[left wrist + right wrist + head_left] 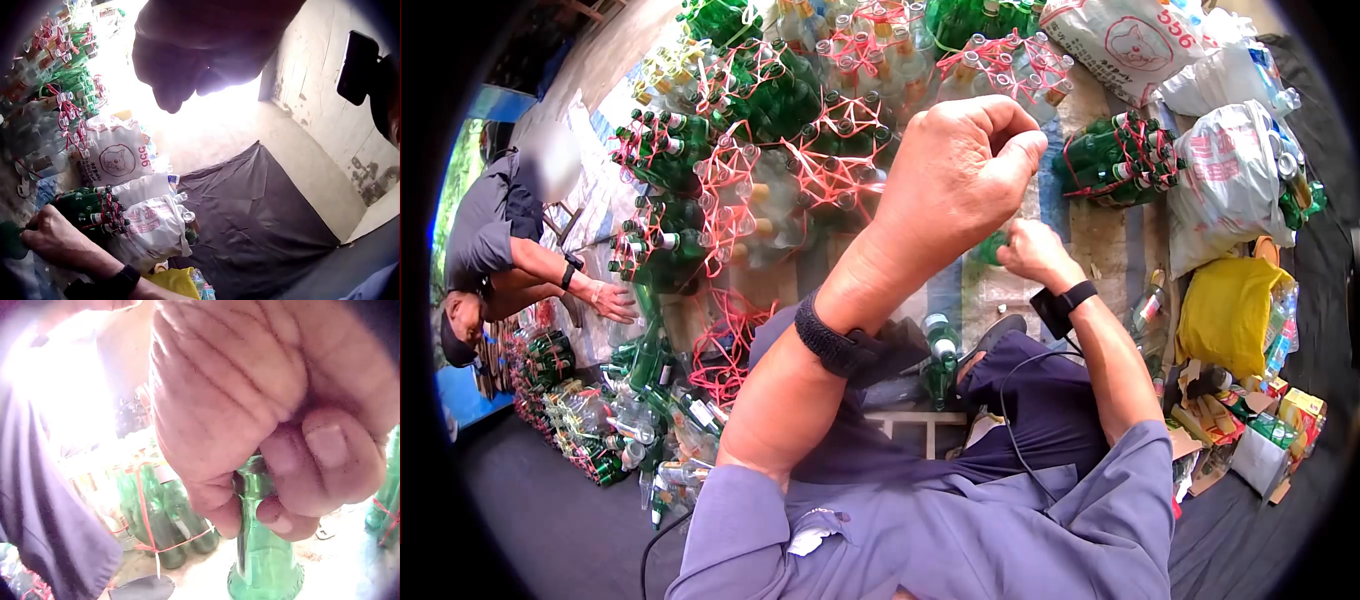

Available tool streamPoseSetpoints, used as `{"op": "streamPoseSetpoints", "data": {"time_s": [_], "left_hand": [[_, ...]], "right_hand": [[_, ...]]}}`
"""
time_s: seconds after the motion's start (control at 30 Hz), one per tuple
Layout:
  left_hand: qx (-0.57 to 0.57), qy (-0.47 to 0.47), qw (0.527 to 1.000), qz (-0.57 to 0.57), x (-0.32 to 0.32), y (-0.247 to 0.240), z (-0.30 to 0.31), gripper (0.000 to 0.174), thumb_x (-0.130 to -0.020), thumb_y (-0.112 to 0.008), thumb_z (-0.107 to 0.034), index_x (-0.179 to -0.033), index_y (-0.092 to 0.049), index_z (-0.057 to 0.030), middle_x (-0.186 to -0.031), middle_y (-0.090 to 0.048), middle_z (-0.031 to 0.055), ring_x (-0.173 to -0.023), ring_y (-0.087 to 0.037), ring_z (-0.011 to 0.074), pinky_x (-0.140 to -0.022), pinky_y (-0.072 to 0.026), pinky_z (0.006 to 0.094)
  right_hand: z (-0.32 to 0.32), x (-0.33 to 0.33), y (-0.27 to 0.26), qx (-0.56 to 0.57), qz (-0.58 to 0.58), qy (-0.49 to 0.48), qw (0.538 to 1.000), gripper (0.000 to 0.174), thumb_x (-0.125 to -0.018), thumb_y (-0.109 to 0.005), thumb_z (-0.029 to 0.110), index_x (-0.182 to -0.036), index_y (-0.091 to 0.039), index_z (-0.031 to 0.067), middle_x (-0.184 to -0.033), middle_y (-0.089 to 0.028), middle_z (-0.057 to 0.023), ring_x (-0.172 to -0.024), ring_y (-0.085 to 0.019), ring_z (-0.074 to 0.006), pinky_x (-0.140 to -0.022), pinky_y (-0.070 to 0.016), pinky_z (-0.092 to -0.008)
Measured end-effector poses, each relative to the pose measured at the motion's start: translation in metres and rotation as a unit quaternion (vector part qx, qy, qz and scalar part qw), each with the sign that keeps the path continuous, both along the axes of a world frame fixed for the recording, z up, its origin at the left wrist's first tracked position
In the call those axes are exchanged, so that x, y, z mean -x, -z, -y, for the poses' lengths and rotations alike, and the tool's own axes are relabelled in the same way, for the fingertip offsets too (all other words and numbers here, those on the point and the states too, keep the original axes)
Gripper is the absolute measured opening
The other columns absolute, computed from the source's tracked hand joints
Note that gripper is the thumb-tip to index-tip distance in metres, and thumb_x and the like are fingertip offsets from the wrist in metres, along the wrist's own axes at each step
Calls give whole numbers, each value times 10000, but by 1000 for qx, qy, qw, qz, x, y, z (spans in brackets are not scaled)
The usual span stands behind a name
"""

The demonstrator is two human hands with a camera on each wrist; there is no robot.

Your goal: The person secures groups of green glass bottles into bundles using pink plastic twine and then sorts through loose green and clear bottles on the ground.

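My right hand [1040,252] grips the neck of a green glass bottle [265,569]. In the right wrist view the bottle stands upright below the curled fingers, its mouth hidden by the hand. My left hand [965,165] is raised in front of me, above and to the left of the right hand in the head view. Its fingers are curled with the thumb against them, and nothing shows between them. Dark against bright light, the same hand [200,56] fills the top of the left wrist view. Near my feet another green bottle [941,355] has a white label.
Bundles of bottles [855,120] tied with pink string spread ahead; a green tied bundle [1115,165] is at right. White sacks [1225,185] and a yellow bag [1230,315] line the right side. Pink string [725,345] and loose bottles [640,430] lie left, near another person [500,230].
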State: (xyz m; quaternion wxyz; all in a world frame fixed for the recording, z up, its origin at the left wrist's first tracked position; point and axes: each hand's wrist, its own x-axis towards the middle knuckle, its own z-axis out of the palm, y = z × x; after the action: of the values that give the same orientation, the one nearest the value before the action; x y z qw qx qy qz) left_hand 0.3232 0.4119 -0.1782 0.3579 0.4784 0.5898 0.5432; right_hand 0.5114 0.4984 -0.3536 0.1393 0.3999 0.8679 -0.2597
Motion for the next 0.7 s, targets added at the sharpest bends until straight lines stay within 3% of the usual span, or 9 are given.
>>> {"op": "streamPoseSetpoints", "data": {"time_s": [0.17,0.33,0.43,0.53,0.7], "left_hand": [[-10,5,1000,2,0,3,-1,153,-961,-640,-108,-946,-702,31,-781,-710,37,-696,-627,76,-647,-508,240],[-8,-1,1000,-14,2,0,-2,155,-961,-639,-109,-930,-701,30,-785,-707,35,-702,-628,79,-651,-507,241],[-4,-2,1000,9,4,1,-3,158,-962,-637,-109,-922,-701,29,-787,-706,37,-713,-633,83,-658,-513,244],[-1,-2,1000,8,5,1,-4,157,-963,-638,-111,-925,-703,27,-795,-709,42,-725,-640,87,-669,-519,247],[1,0,1000,-4,6,2,-3,156,-960,-642,-116,-927,-706,23,-799,-714,49,-726,-645,93,-682,-523,250]], "right_hand": [[-20,1,-3,-18,24,74,997,306,-780,-591,203,-899,-710,-52,-960,-689,-323,-955,-675,-474,-878,-540,-523],[-32,-25,34,-53,64,168,982,363,-789,-584,245,-955,-716,-50,-1012,-690,-321,-1013,-669,-470,-898,-531,-518],[-33,-37,41,-76,18,198,977,417,-789,-648,342,-870,-696,-65,-963,-687,-329,-966,-671,-474,-863,-530,-530],[-34,-41,39,-79,43,178,980,488,-789,-697,435,-896,-715,-41,-968,-700,-306,-975,-677,-453,-862,-532,-513],[-30,-39,23,-81,42,146,985,499,-789,-701,458,-905,-727,-27,-956,-713,-273,-968,-688,-432,-862,-536,-499]]}}
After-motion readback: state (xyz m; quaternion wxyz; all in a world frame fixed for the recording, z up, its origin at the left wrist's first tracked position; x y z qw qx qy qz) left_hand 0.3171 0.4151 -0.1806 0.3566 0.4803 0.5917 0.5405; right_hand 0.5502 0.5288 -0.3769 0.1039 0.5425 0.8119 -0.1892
